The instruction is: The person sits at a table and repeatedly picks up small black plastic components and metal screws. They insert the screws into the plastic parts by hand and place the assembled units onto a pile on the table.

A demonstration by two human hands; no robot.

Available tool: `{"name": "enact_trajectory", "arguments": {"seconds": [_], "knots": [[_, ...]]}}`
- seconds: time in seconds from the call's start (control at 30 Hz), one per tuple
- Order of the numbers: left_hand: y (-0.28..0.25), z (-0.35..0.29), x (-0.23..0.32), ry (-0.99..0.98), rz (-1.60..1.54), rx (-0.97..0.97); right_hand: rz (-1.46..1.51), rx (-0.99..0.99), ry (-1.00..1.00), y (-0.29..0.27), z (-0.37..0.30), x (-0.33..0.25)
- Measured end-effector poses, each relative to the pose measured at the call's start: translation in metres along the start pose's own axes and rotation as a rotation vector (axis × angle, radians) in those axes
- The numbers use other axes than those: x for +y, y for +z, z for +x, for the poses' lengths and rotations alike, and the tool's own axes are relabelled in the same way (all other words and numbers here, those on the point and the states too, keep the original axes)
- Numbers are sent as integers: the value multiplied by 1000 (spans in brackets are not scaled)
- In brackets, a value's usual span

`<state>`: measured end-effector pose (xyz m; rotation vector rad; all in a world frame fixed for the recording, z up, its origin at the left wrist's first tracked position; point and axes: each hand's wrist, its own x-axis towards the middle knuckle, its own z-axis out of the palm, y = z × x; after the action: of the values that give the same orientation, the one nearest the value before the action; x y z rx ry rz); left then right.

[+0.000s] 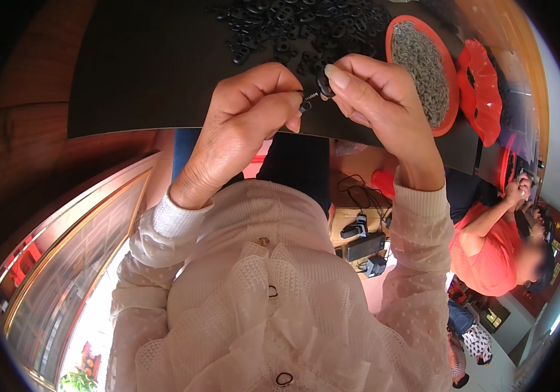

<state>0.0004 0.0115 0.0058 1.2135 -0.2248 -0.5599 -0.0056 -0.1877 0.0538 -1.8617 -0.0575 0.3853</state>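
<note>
My left hand [244,114] pinches a small black plastic plunger [305,106] between thumb and fingertips. A thin metal spring [312,96] spans the narrow gap from it toward my right hand [381,98]. There, thumb and forefinger grip a black oval cord lock body [323,83], tilted toward the spring. Whether the spring's far end sits inside it, I cannot tell. Both hands are raised above the front edge of the dark table [142,78]. Just beyond them spreads a loose pile of black plastic cord lock parts [306,26].
An orange-red bowl [452,81] full of small metal springs stands right of my right hand. Beside it is a red dish with a wavy rim [479,91]. Chargers and cables [365,245] lie on a wooden surface below the table. Another person in red [489,248] works at the right.
</note>
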Motion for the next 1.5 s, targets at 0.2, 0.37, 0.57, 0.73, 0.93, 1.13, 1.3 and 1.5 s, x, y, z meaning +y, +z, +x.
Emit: {"name": "enact_trajectory", "arguments": {"seconds": [0.2,0.37,0.57,0.73,0.93,1.13,1.3,1.5], "knots": [[0,1,4,-10,21,-17,-8,-52,-4,-2,1,-3],[1,2,5,-4,25,-27,-20,-56,-65,0,1,1],[2,2,5,9,34,-22,-81,-56,-124,0,2,4],[3,3,4,16,56,-24,-104,-39,-239,5,1,5],[4,3,1,83,108,-22,-132,-27,-240,5,1,5],[4,4,-2,106,112,-37,-123,-18,-213,7,0,2],[2,3,1,89,107,-47,-168,-37,-200,5,0,-4],[1,3,-1,91,80,-48,-184,-59,-242,6,2,-2]]}}
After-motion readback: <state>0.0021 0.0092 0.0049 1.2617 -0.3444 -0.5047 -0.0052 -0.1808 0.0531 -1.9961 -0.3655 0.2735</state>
